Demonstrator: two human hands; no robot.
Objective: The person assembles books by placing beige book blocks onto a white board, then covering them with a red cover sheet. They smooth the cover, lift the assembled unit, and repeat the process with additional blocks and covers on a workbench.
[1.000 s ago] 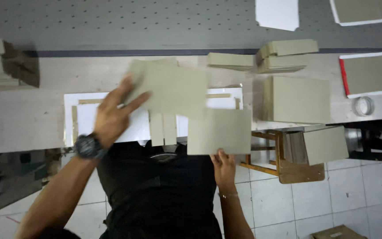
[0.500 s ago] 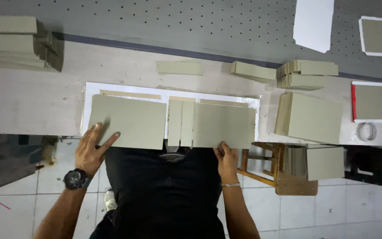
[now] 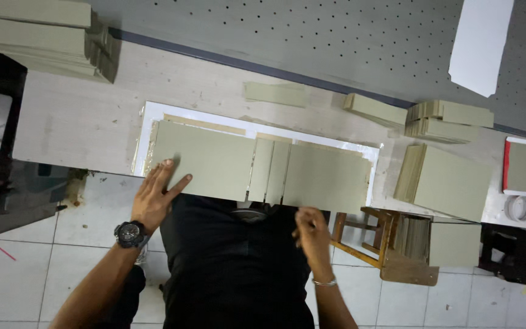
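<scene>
My left fingers (image 3: 168, 180) were spread flat on the near left corner of the big grey board (image 3: 205, 161). That board lay on the white sheet (image 3: 147, 119) on the counter (image 3: 80, 116), with two thin strips (image 3: 270, 170) and another board (image 3: 327, 180) to its right. It looked stiff, light and smooth, so I think it would slide; the edges seemed best to hold. My right hand (image 3: 313, 234) hung below the sheet, fingers loosely curled, holding nothing. Both my wrists were bent forward.

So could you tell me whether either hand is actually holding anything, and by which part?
Nothing is gripped. The left hand lies flat on the near left corner of the left grey board panel; the right hand hangs free below the right panel.
</scene>
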